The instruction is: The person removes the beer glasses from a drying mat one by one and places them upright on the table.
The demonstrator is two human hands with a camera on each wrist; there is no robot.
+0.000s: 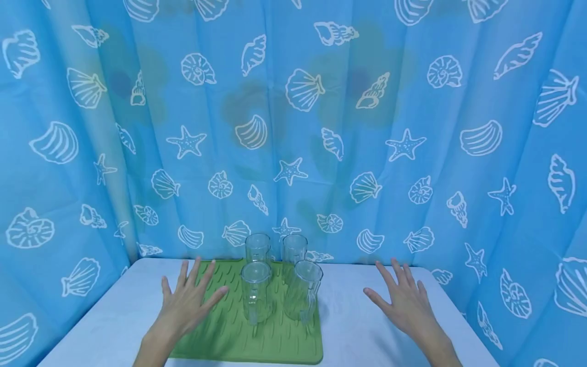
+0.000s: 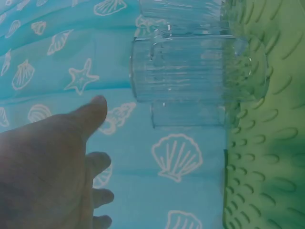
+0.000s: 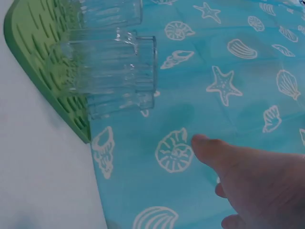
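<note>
Several clear glass mugs stand upright in two rows on a green ridged mat (image 1: 215,344). In front are a left mug (image 1: 257,298) and a right mug (image 1: 295,300), with handles toward the near side. Behind them, a back left mug (image 1: 258,248) and a back right mug (image 1: 294,250) are partly hidden. My left hand (image 1: 183,303) hovers over the mat's left part, fingers spread, holding nothing. Right of the mat, my right hand (image 1: 408,308) is held over the white table, also spread and bare. Both wrist views show the mugs apart from my thumbs.
The white table (image 1: 350,334) extends on both sides of the mat. A blue curtain (image 1: 330,204) with white shell and starfish prints hangs right behind the table's back edge and wraps round both sides.
</note>
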